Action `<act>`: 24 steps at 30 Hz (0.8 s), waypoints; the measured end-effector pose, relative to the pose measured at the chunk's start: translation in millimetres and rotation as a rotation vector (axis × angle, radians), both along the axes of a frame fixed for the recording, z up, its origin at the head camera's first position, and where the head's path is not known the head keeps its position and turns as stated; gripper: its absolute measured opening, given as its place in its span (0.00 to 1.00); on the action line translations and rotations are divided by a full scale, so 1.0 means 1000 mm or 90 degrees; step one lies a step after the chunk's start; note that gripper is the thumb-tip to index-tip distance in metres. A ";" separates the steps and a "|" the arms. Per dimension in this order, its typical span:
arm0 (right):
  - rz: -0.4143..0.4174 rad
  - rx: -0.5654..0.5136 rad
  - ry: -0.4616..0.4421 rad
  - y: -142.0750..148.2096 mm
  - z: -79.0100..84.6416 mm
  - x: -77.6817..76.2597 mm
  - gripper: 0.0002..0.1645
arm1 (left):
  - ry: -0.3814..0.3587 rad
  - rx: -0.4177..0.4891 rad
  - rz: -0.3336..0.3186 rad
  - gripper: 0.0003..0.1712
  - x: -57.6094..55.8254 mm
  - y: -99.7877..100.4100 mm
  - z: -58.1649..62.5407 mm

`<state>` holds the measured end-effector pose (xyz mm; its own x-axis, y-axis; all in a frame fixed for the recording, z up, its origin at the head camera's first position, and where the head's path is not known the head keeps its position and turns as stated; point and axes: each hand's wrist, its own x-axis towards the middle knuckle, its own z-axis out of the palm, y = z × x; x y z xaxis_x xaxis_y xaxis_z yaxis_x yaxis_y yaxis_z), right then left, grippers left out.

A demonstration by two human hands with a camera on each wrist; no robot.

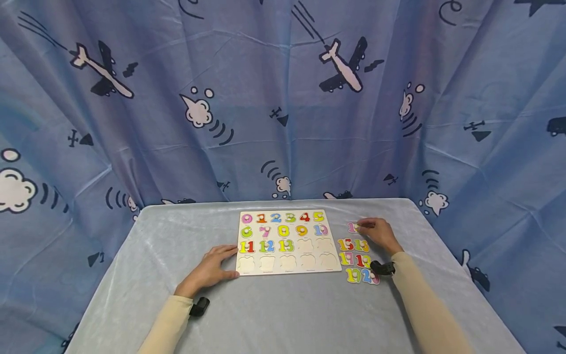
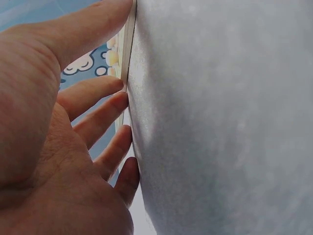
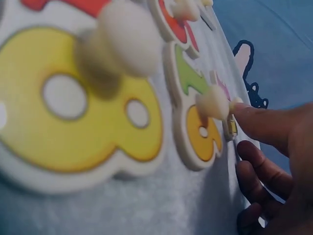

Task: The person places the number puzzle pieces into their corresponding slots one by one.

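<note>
A wooden number puzzle board (image 1: 283, 249) lies on the table, with coloured numbers 0 to 13 seated and bare recesses after them. My left hand (image 1: 212, 268) rests at the board's left edge, fingers and thumb extended; in the left wrist view its fingertips (image 2: 120, 100) are against the side of the board. Beyond the board's right side, my right hand (image 1: 378, 233) pinches the knob of a pink-and-yellow number piece (image 1: 352, 227). That piece shows a pink 1, its second digit mostly hidden by the fingers. Close up in the right wrist view is the yellow-and-red 18 piece (image 3: 39, 132).
Right of the board lie several loose knobbed number pieces, among them a 15 (image 1: 346, 245), a 16 (image 1: 361, 246), a 17 (image 1: 347, 258), a 19 (image 1: 353, 275) and a 20 (image 1: 370, 277). A blue curtain (image 1: 247, 123) with airplanes hangs behind the grey-covered table (image 1: 283, 319).
</note>
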<state>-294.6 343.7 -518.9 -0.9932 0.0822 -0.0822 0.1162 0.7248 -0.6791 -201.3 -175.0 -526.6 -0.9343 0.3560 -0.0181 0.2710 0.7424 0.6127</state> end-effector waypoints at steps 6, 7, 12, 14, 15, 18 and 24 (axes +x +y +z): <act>0.014 0.034 0.023 -0.002 -0.002 -0.001 0.18 | 0.011 -0.003 -0.003 0.43 0.000 0.000 -0.001; 0.018 0.038 0.026 -0.003 -0.002 -0.001 0.18 | 0.012 -0.004 -0.002 0.43 0.000 0.000 -0.001; 0.016 0.050 0.029 -0.003 0.000 0.002 0.18 | 0.001 -0.003 -0.003 0.43 -0.001 0.000 0.000; 0.014 0.056 0.034 -0.004 0.002 0.004 0.18 | 0.000 -0.002 -0.002 0.44 0.000 0.000 0.001; 0.015 0.056 0.037 -0.005 0.005 0.006 0.19 | 0.000 -0.001 -0.003 0.44 0.000 0.000 0.001; 0.015 0.054 0.052 -0.012 0.013 0.011 0.18 | -0.002 0.003 -0.004 0.44 0.001 0.000 0.002; 0.029 0.052 0.102 -0.030 0.030 0.021 0.17 | 0.005 0.003 -0.009 0.44 0.001 -0.001 0.002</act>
